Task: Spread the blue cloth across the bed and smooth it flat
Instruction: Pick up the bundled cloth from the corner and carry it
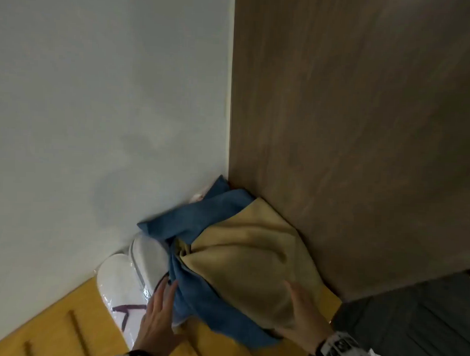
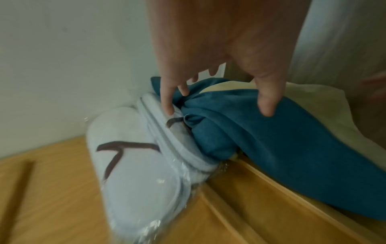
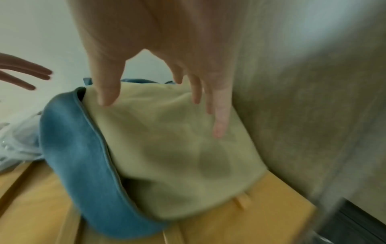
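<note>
The blue cloth (image 1: 189, 224) lies bunched in a corner on a wooden surface, tangled with a beige cloth (image 1: 252, 253) that covers its right part. My left hand (image 1: 169, 284) reaches the bundle's left side with straight fingers. In the left wrist view the left hand (image 2: 217, 109) straddles the twisted blue cloth (image 2: 261, 148), thumb resting on top, fingers down beside it. My right hand (image 1: 290, 307) is spread open. In the right wrist view the right hand (image 3: 163, 115) hovers just over the beige cloth (image 3: 167, 140) and casts a shadow on it. The blue cloth (image 3: 73, 156) wraps its left edge.
White slippers (image 1: 123, 288) in clear plastic lie against the bundle's left side. A pale wall (image 1: 98, 93) and a dark wooden panel (image 1: 350, 128) close the corner behind. The yellow wooden surface (image 1: 50, 326) extends to the left. Dark grey fabric (image 1: 410, 317) fills the lower right.
</note>
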